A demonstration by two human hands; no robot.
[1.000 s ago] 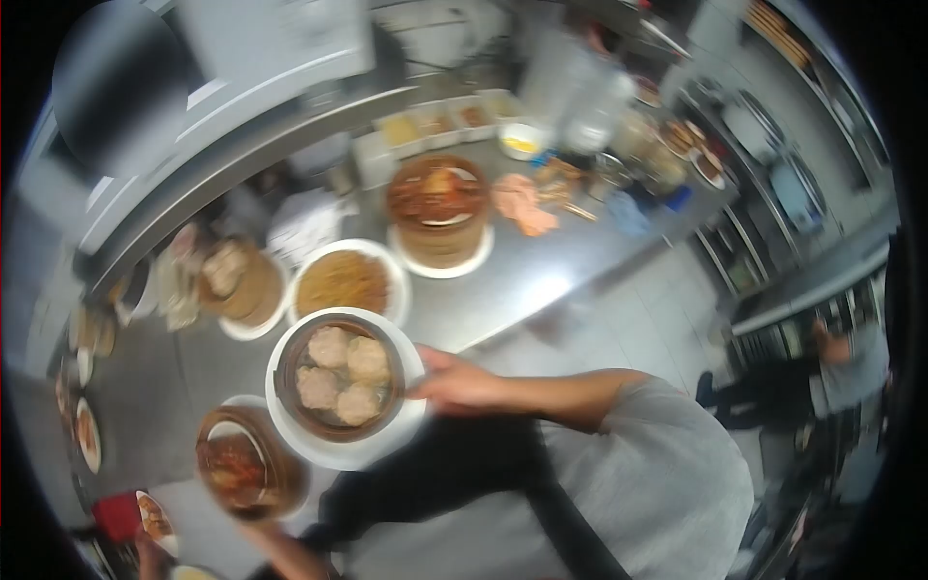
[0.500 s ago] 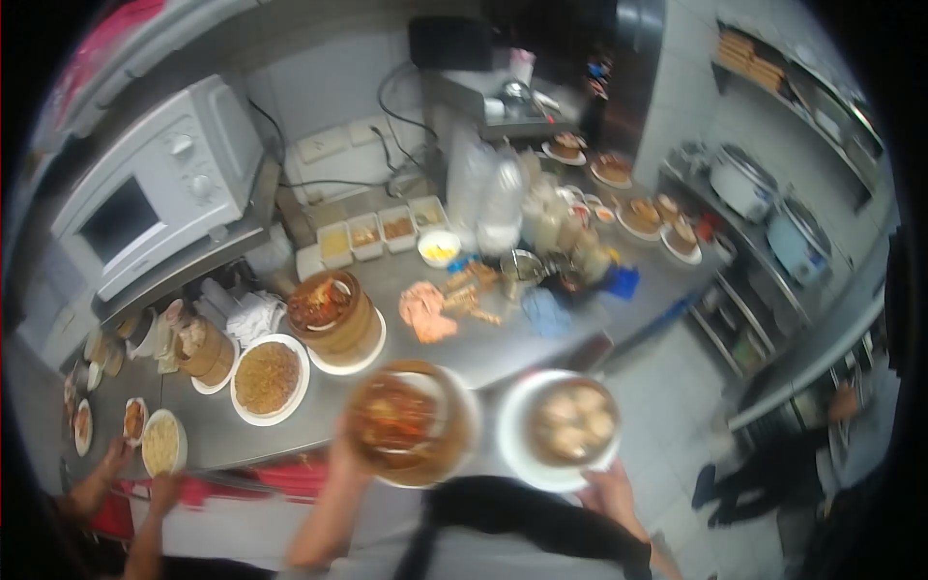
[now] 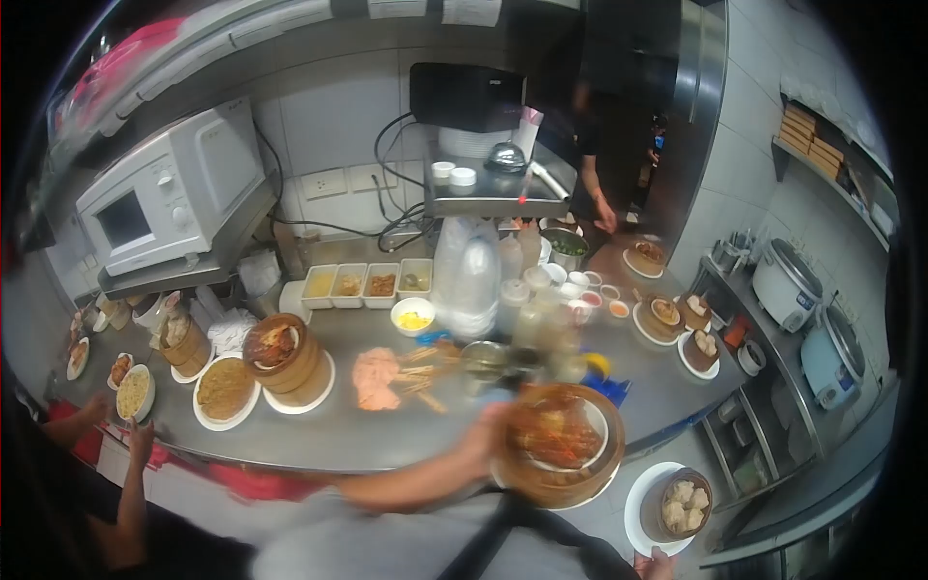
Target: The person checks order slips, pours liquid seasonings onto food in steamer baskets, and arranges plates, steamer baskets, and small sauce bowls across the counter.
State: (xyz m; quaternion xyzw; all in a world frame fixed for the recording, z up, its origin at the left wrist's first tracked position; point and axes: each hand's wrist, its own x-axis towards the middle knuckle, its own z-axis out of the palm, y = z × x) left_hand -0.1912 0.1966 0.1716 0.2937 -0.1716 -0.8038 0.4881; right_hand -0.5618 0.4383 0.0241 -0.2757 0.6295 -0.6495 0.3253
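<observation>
My left hand (image 3: 483, 437) grips the side of a round bamboo steamer (image 3: 512, 480) with glossy reddish-brown food in a white dish; a white plate edge shows beneath it. At the lower right, my right hand (image 3: 655, 565) is closed on the rim of a white plate (image 3: 638, 512). On that plate sits a small steamer basket (image 3: 665, 527) of pale dumplings (image 3: 685, 505). Both loads are held up in front of the steel counter (image 3: 338, 440), near its right end. An orange cloth (image 3: 375, 379) and loose wooden clothespin-like sticks (image 3: 420, 372) lie beyond my left forearm.
Stacked bamboo steamers (image 3: 290, 362) and a plate of fried rice (image 3: 225, 390) stand on the counter. A co-worker's hands (image 3: 141, 440) hold a bowl (image 3: 135, 394) at left. Another person's arm (image 3: 596, 198) shows at the back. Rice cookers (image 3: 785, 282) line the right.
Both my hands have moved to the right with the steamer and the plate, and the view has shifted. A person's arm now shows at the back of the counter.
</observation>
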